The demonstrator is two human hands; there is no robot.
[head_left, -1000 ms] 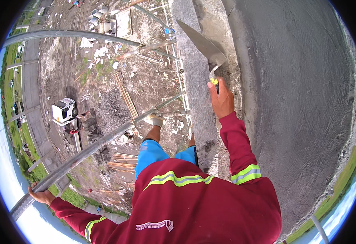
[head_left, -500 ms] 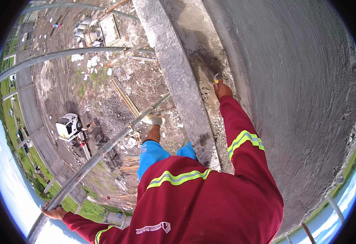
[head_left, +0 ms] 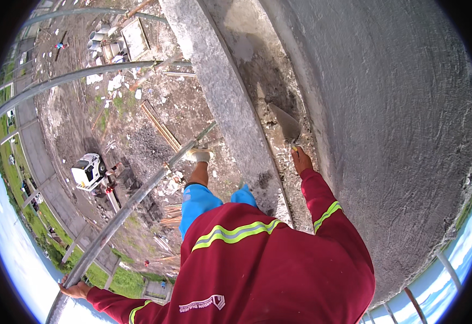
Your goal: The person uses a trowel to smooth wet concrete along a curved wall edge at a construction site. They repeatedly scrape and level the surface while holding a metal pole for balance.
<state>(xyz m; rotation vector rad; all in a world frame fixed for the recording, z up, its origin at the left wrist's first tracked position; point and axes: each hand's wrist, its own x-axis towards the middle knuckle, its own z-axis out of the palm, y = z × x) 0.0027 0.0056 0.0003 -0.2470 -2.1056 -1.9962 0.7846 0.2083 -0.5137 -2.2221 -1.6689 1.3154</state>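
Note:
My right hand is closed round the handle of a pointed masonry trowel. Its grey blade lies in the wet mortar-strewn strip between a cement-coated plank and the wall, whose face is smooth grey plaster. At the lower left, my left hand grips a long metal scaffold pipe that slants up toward the plank. The fingers wrap partly round the pipe.
Far below lies rubble-covered ground with a white vehicle, some timber and concrete pipe sections. More scaffold pipes cross at the upper left. My bare leg shows beside the plank, above the drop.
My right hand has drawn back toward me along the strip with the trowel, whose blade now shows broad side up. My left hand keeps its hold on the pipe.

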